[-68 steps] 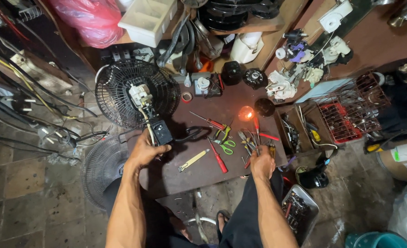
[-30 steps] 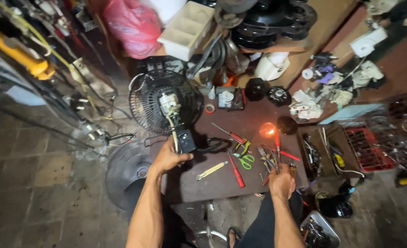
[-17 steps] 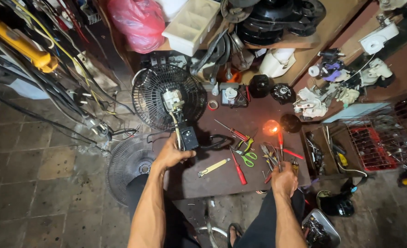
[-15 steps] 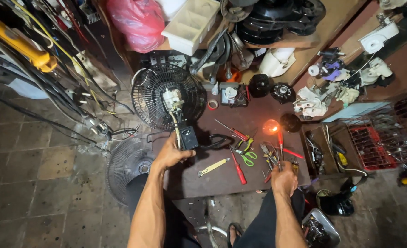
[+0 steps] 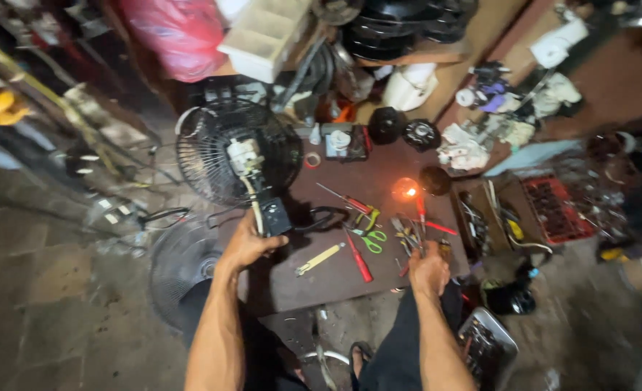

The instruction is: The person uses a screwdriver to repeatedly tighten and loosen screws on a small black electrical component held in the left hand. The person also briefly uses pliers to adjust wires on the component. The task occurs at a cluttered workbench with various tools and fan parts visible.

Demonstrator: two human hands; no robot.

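My left hand (image 5: 248, 245) grips the black base (image 5: 274, 216) of a small fan at the left edge of a dark brown work board (image 5: 335, 279). The fan's black wire guard (image 5: 212, 156) with its white motor (image 5: 245, 153) stands upright behind the base. My right hand (image 5: 428, 269) rests on a pile of hand tools (image 5: 410, 237) at the board's right side; its fingers are curled over them, and I cannot tell which one it grips. A red screwdriver (image 5: 359, 262), green-handled scissors (image 5: 370, 239) and a yellow-handled tool (image 5: 319, 258) lie between my hands.
A second fan guard (image 5: 180, 264) lies on the floor under my left arm. A red lamp (image 5: 406, 190) glows on the board. A red parts tray (image 5: 555, 210) and tool box (image 5: 484, 217) sit right. Fan parts, a white crate (image 5: 263, 36) and a pink bag (image 5: 180, 36) crowd the back.
The view has shifted and the fan stands a bit more upright. My left hand stays on the fan base; my right hand stays on the tools.
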